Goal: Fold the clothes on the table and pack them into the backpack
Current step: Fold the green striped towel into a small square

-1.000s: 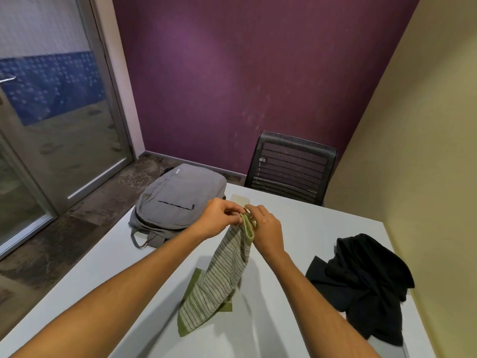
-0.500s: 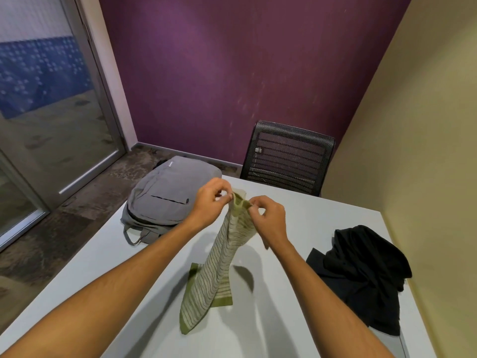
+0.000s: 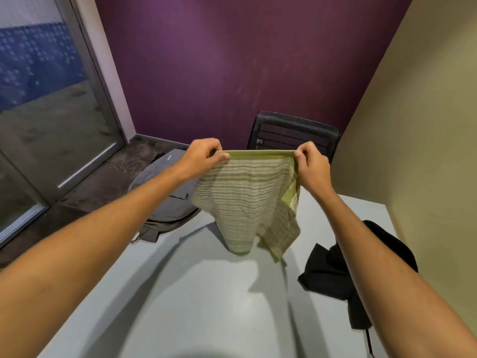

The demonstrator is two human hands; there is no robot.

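Your left hand (image 3: 204,157) and right hand (image 3: 311,166) pinch the striped garment (image 3: 245,200) by its green band, stretched taut above the table (image 3: 206,293) — it half hides the grey backpack (image 3: 165,200); your right arm covers part of the black clothes (image 3: 327,270).

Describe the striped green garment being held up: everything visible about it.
The striped garment looks like a soft, thin knit, pale green with narrow dark horizontal stripes and a plain brighter green band along its top edge. The left hand and right hand pinch that band at either end, stretching it level. The rest hangs loose and rumpled above the grey table, its lower part ending in two uneven lobes. Whether it touches the table cannot be told.
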